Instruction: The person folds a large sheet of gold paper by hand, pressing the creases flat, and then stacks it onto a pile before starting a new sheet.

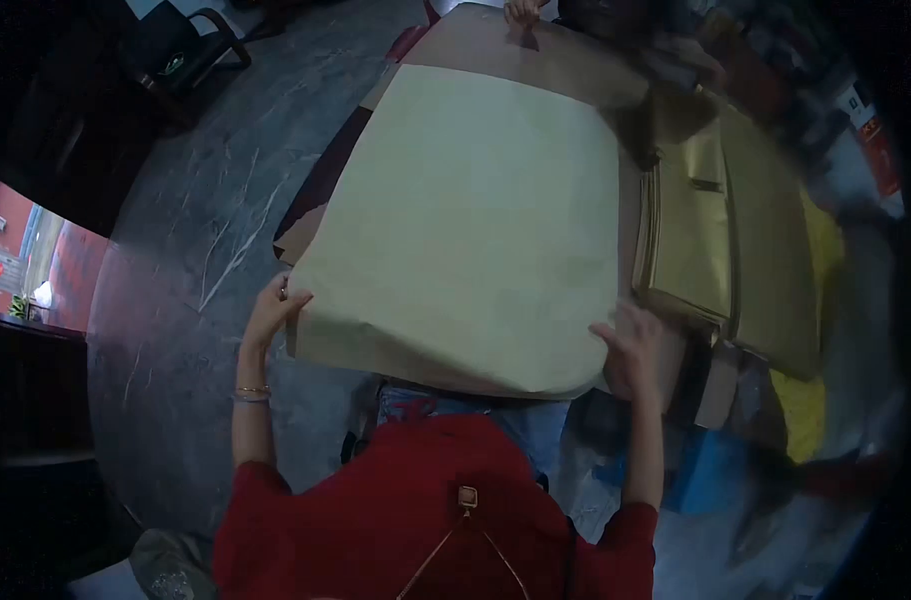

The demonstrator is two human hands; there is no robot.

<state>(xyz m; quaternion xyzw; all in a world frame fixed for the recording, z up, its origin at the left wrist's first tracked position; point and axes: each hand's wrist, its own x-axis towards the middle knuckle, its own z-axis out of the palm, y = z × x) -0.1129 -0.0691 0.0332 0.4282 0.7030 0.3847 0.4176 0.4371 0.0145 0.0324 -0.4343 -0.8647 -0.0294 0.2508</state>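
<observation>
A large cream sheet of paper (475, 220) lies in front of me, its near edge curling up and bulging toward my body. At its near left corner, my left hand (267, 312) is closed on the sheet, thumb on top. My right hand (635, 350) is by the near right edge, thumb reaching over the paper and fingers apart, slightly blurred. Under the sheet's far side shows a brown sheet (565, 60). Another person's hand (522, 14) rests on that brown sheet at the far edge.
Folded gold-brown sheets (690, 240) are stacked at the right, with yellow material (803, 415) beside them. Below right is a blue object (703, 475). A black armchair (180, 55) stands on the grey marbled floor (190, 240) at upper left.
</observation>
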